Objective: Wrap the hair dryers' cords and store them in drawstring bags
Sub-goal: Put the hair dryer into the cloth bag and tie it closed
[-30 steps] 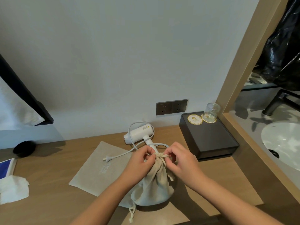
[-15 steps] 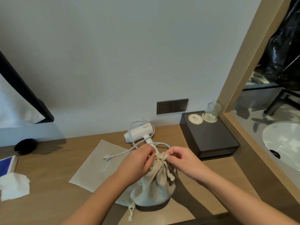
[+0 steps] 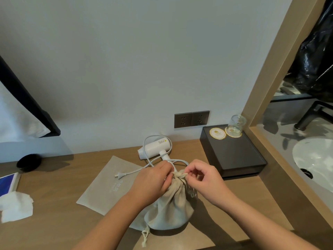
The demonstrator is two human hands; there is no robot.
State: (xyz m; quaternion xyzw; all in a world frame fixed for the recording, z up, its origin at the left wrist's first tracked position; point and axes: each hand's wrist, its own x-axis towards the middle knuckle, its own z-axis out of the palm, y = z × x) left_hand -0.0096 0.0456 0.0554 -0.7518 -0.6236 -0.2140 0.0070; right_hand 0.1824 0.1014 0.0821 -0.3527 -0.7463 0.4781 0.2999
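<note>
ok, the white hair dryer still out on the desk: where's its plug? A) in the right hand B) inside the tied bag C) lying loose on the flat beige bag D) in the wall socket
C: the plug lies unplugged on the flat beige bag, its cord trailing back to the white hair dryer; the wall socket holds nothing.

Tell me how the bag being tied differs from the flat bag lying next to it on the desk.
The tied bag stands bulging and full, while the flat bag lies spread and empty-looking. The tied bag's neck is gathered shut, held by the left hand and right hand; the flat bag is untouched, with the loose plug resting on it. Both are beige cloth.
</note>
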